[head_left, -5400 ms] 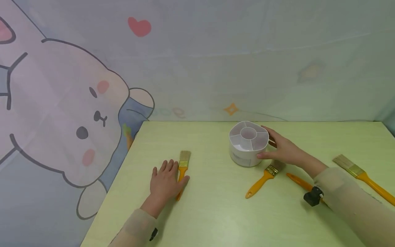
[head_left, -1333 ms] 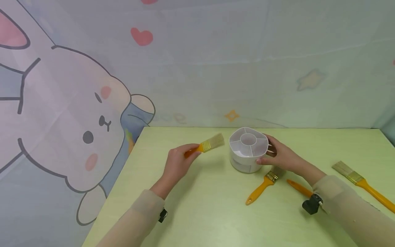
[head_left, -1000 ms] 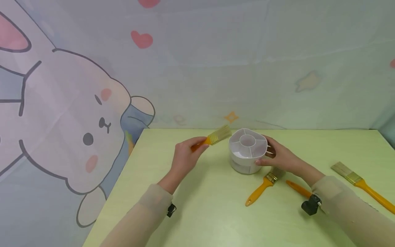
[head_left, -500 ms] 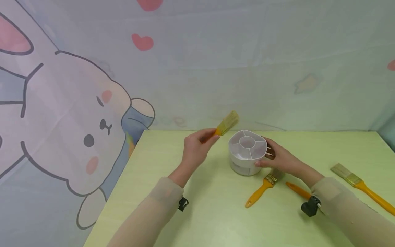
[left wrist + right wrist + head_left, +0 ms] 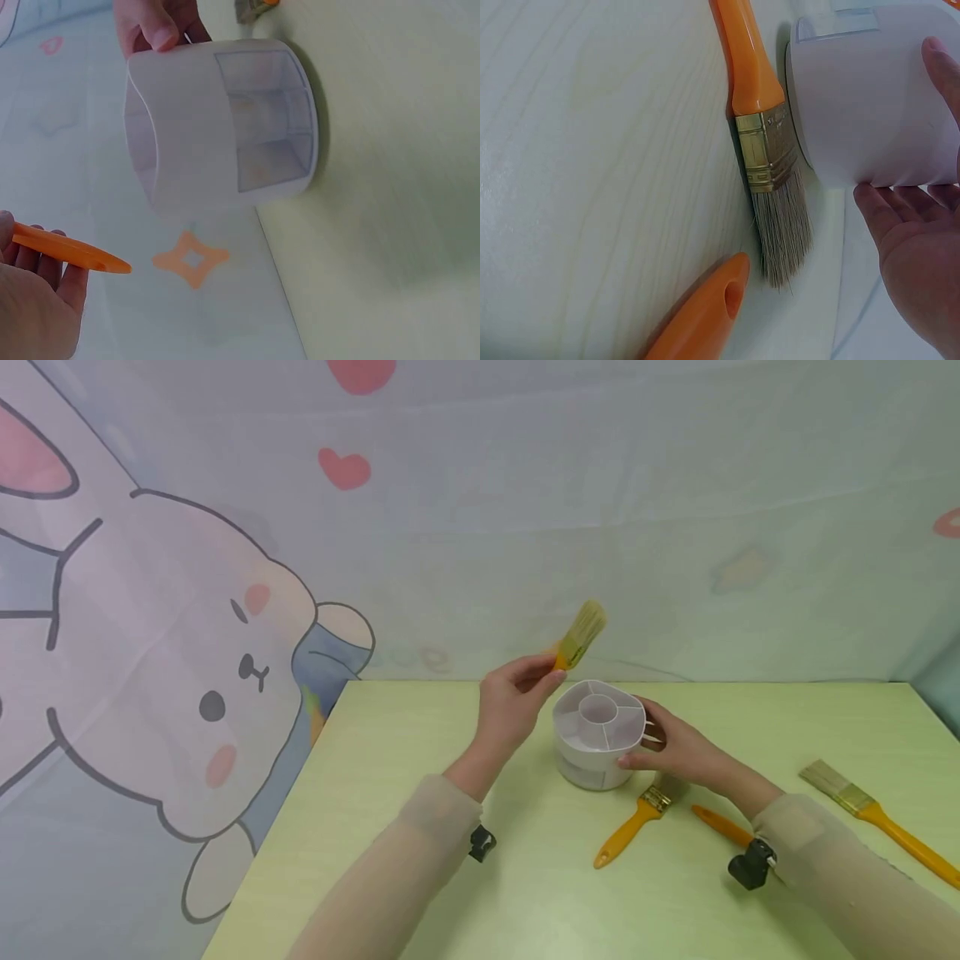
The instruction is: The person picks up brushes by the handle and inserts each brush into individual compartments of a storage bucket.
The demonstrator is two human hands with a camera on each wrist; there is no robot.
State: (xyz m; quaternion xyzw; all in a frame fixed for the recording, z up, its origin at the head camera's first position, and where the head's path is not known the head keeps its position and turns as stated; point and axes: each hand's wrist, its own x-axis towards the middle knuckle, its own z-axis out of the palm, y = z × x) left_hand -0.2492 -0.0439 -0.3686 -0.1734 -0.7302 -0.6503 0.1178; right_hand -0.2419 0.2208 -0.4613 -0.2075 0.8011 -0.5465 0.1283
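In the head view my left hand (image 5: 513,702) pinches a paintbrush (image 5: 582,631) with pale bristles pointing up, above and left of a white divided organizer (image 5: 600,762). The tip of its orange handle (image 5: 75,253) sticks out below the fingers in the left wrist view, apart from the organizer. My right hand (image 5: 678,747) grips the organizer's right side, thumb in front and fingers behind. The organizer stands upright on the table, its compartments around a round central cup. A second paintbrush (image 5: 757,82) lies beside its base, under my right hand.
A third brush's orange handle (image 5: 722,824) shows on the table, the rest hidden beneath the right forearm. Farther right lies another paintbrush (image 5: 873,810). Behind the pale green table (image 5: 540,893) hangs a printed cloth (image 5: 480,527) with a cartoon rabbit.
My left hand took the left paintbrush off the table, then moved right and up, turning the bristles upward near the organizer. My right hand stays on the organizer, which has hardly moved.
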